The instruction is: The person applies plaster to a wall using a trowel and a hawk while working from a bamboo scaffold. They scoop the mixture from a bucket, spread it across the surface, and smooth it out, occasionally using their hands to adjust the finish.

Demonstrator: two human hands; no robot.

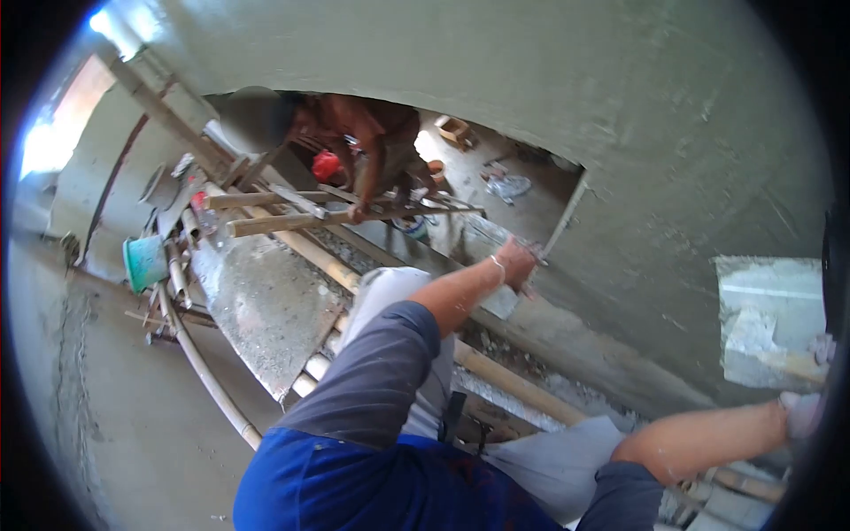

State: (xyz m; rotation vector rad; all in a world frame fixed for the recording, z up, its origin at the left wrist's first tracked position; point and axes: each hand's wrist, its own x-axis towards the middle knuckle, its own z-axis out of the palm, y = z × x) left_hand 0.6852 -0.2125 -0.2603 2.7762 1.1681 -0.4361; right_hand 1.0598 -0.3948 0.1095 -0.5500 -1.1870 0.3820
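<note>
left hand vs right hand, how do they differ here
The left hand is stretched far out to the plastered wall, closed on a flat trowel; the right hand sits at the frame edge beside a mortar board, its grip hard to read. The left hand is bare with a wristband; the right hand looks pale, perhaps coated. Both arms wear grey sleeves.

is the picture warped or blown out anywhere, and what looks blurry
head view: heavy fisheye, black corners, the wall bows; the opening at top left is blown out white; the left hand on the trowel is fairly sharp; the right hand at the rim is smeared and pale
</note>
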